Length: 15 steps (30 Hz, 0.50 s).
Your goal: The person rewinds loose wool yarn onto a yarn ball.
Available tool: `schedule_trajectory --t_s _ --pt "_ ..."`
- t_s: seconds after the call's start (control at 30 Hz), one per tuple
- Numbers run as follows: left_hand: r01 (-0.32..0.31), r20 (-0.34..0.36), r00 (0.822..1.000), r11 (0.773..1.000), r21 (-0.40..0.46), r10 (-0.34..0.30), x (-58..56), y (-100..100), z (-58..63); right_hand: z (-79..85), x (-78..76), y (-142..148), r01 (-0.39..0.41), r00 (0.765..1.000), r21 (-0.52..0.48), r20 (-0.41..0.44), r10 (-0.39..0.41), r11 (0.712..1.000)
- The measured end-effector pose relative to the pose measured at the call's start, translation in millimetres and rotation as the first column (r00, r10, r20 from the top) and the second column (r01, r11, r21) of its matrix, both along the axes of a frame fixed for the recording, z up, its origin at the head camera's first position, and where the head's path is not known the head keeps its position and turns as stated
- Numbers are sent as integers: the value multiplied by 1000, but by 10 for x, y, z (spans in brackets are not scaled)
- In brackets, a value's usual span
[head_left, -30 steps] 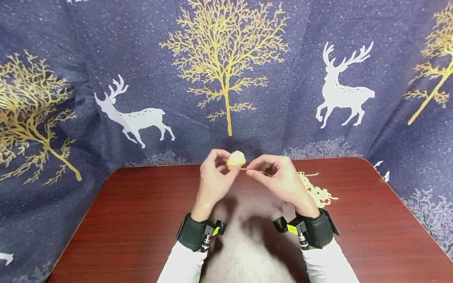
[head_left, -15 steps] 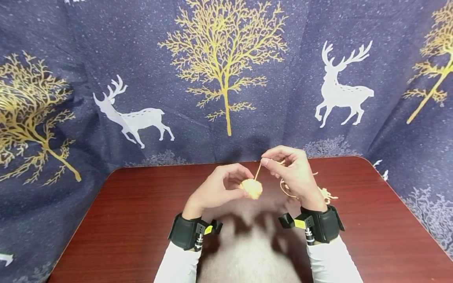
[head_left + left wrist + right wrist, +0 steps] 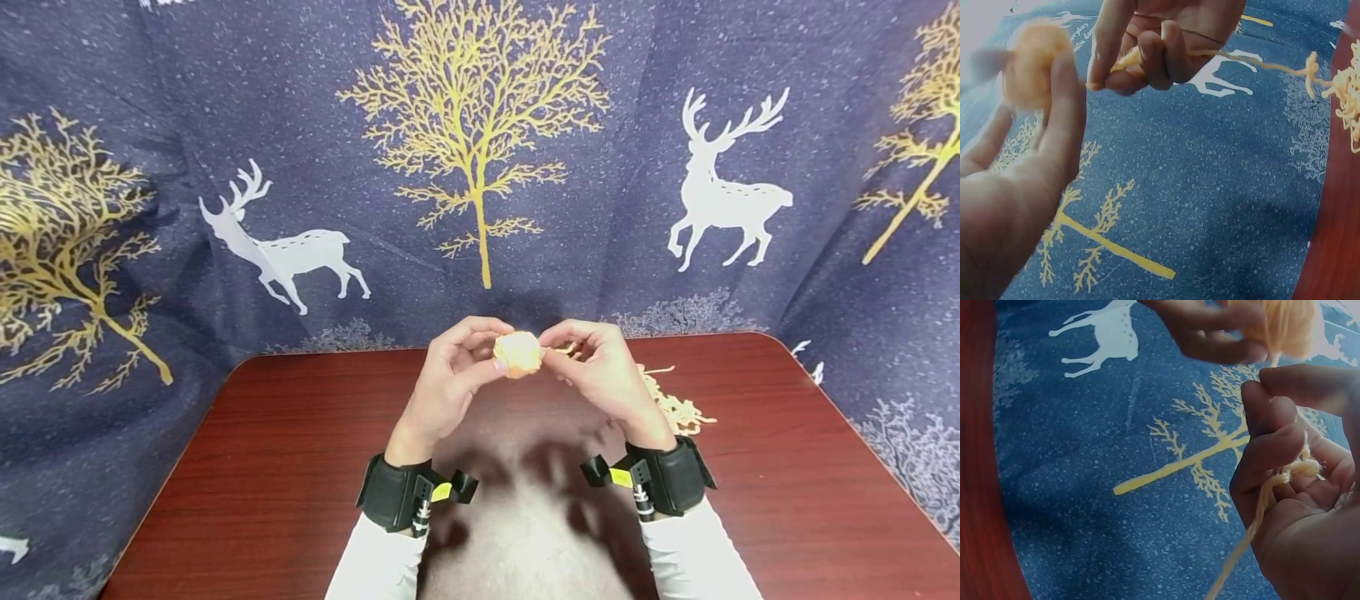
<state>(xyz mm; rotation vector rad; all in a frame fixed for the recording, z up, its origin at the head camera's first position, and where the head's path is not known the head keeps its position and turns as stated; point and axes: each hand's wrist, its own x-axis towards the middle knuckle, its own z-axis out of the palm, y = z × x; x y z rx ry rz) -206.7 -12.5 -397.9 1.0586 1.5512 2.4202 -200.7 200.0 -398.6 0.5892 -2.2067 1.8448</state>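
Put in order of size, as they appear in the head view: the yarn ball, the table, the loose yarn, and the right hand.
1. Table
2. Right hand
3. Loose yarn, which spreads wider than the ball although partly hidden
4. Yarn ball

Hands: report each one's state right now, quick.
Left hand: holding the yarn ball.
Right hand: pinching the yarn strand, fingers curled.
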Motion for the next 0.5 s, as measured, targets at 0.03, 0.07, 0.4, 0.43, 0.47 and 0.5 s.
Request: schedule_trajectory --t_s 0.03,0.07,0.4,0.43,0.47,0.5 --pt "-11 47 999 999 30 9 -1 2 2 4 2 -13 4 1000 24 -3 -4 1000" --pt "-22 88 996 998 57 17 -8 3 1 7 4 -27 7 1000 45 -6 -7 999" --pt "-252 182 955 965 75 235 -39 36 -5 13 36 -98 42 999 142 0 -43 989" --pt "-304 154 943 952 42 295 -44 43 -11 18 42 -101 42 999 153 -3 -42 987" --pt "-358 121 927 934 7 355 -49 49 -18 23 48 -103 39 999 165 -6 -39 986" --pt "-411 86 907 911 -29 412 -54 56 -26 26 51 -107 35 999 178 -9 -34 983"
